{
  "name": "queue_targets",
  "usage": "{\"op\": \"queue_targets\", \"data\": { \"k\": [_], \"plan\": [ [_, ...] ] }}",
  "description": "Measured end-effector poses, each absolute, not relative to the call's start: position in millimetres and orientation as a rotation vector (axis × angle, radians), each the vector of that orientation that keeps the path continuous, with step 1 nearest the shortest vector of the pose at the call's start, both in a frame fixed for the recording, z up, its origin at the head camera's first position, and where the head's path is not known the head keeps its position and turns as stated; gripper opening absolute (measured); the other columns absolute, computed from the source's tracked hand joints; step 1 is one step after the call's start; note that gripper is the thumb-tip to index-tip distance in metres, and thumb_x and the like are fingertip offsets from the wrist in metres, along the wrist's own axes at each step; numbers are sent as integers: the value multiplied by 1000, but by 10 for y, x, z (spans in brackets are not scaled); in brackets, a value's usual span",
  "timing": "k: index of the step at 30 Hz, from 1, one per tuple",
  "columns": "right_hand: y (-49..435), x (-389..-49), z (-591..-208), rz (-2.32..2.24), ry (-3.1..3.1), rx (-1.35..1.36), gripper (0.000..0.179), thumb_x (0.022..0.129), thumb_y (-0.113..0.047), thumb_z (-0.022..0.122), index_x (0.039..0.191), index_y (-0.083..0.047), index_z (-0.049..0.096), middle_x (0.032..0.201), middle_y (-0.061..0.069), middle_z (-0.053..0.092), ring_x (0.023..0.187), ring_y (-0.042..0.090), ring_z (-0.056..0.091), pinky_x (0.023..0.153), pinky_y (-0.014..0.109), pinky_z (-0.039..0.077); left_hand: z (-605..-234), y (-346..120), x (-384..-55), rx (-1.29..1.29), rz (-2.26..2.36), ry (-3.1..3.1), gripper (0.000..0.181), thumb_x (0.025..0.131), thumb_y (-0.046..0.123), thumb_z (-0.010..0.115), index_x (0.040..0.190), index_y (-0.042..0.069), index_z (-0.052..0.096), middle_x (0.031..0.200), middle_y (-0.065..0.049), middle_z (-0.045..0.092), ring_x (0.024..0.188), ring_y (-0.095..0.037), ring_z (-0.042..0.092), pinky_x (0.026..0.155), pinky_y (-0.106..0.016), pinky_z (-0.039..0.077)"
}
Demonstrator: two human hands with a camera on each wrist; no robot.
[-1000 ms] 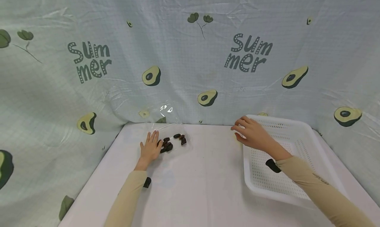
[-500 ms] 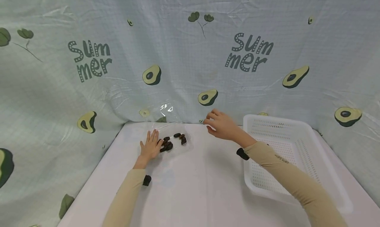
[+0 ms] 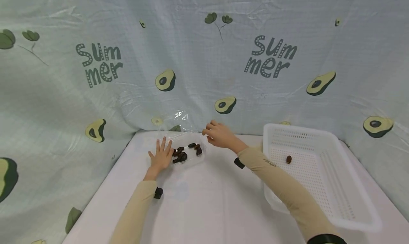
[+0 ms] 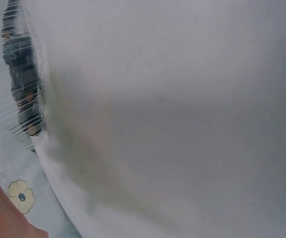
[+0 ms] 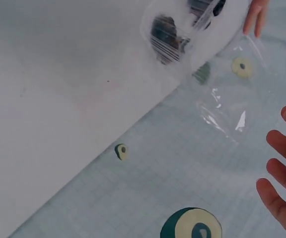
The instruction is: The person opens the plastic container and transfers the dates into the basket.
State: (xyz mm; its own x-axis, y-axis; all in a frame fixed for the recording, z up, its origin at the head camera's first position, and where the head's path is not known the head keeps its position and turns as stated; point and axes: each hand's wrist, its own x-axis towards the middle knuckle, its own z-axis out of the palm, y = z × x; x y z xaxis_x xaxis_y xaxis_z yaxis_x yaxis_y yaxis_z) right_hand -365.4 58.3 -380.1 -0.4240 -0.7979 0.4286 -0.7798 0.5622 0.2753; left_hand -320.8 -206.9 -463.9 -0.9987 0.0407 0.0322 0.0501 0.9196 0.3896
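Note:
Several dark brown dates (image 3: 181, 156) lie in a clear plastic box (image 3: 191, 161), its transparent lid (image 3: 181, 117) raised at the back. My left hand (image 3: 161, 158) rests at the box's left side with fingers spread; in the left wrist view only part of this hand (image 4: 4, 213) shows. To the right of the box, my right hand (image 3: 220, 134) hovers over the far part of the table, fingers loosely bent with nothing between them. The right wrist view shows those fingers (image 5: 277, 198) apart, across from the lid.
A white perforated basket (image 3: 319, 130) stands on the right of the white table (image 3: 204, 208), with one date (image 3: 289, 159) inside. My right forearm crosses over its near left rim. A printed avocado curtain (image 3: 191, 52) closes off the back.
My right hand has moved left from the basket's far left corner to near the plastic box, uncovering the date in the basket. My left hand has stayed beside the box.

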Motion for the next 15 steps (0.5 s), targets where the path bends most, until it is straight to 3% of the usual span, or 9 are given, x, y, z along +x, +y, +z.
{"op": "queue_targets", "data": {
  "k": [3,8,15],
  "plan": [
    [483,-3693,-3884,-59,-2272,1277,13,83,-14,60,95,-17,62,89,1,60,82,17,52,58,24,46,-4652,-2066,-3204,-40,-636,-3041,51,97,33,22,144,14,16,151,-13,4,138,-36,-7,97,-73,-1],
    [297,-3706,-4015,-63,-2267,1296,15,83,-15,62,98,-16,62,94,1,60,88,17,52,67,25,49,-4645,-2057,-3195,-3,-631,-3049,51,97,33,21,144,15,15,151,-14,7,138,-36,-5,98,-72,0],
    [71,-3724,-4203,-187,-2250,1274,14,82,-19,63,96,-19,63,94,-2,59,89,16,50,70,27,45,-4620,-2048,-3178,-5,-580,-3071,51,97,33,21,144,14,16,150,-15,9,138,-37,-4,98,-72,2]
  ]
}}
